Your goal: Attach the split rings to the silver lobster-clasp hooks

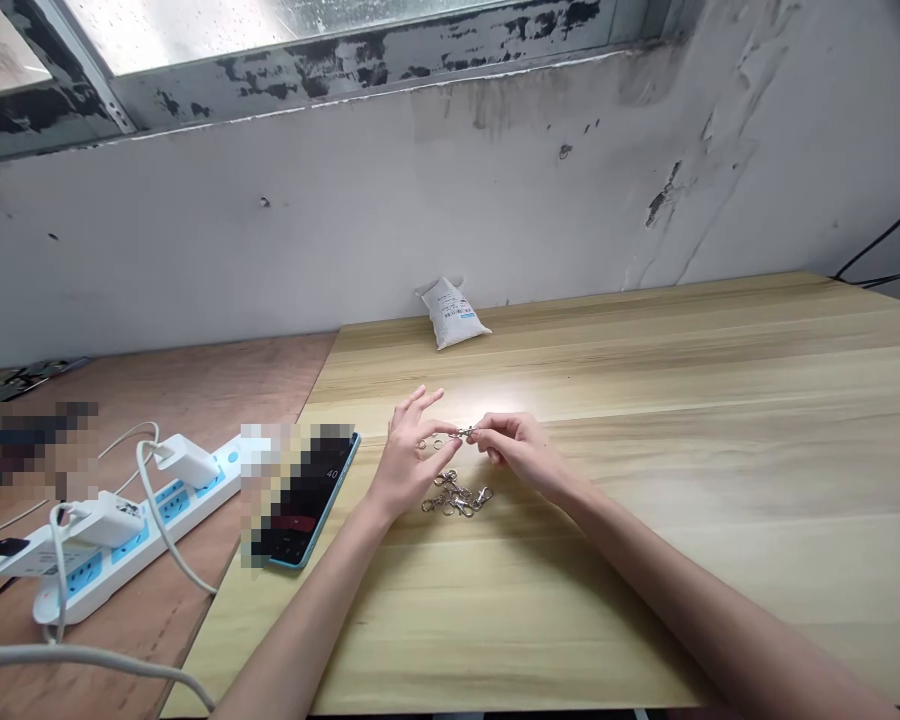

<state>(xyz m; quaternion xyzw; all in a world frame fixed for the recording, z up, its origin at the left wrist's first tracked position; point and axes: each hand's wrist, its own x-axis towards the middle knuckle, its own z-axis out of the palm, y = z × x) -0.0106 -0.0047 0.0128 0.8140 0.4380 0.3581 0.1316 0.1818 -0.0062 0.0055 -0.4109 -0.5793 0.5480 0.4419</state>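
A small silver lobster clasp [465, 432] is held up between my two hands, just above the table. My right hand [523, 448] pinches its right end between thumb and forefinger. At the other end, the thumb and forefinger of my left hand [409, 455] close on the clasp's tip, while the other fingers are raised. Whether a thin ring is between those left fingertips is too small to tell. Two loose metal split rings [438, 443] show behind the left thumb and forefinger. Nearer to me lies a pile of several silver lobster clasps [457, 497].
A white plastic packet [454, 315] lies near the wall. Left of my left forearm is a phone [319, 500]. Further left, a white power strip [150, 535] with plugged-in chargers and loose cables sits on a reddish-brown board [270, 375]. The pale wooden tabletop [720, 450] extends to the right.
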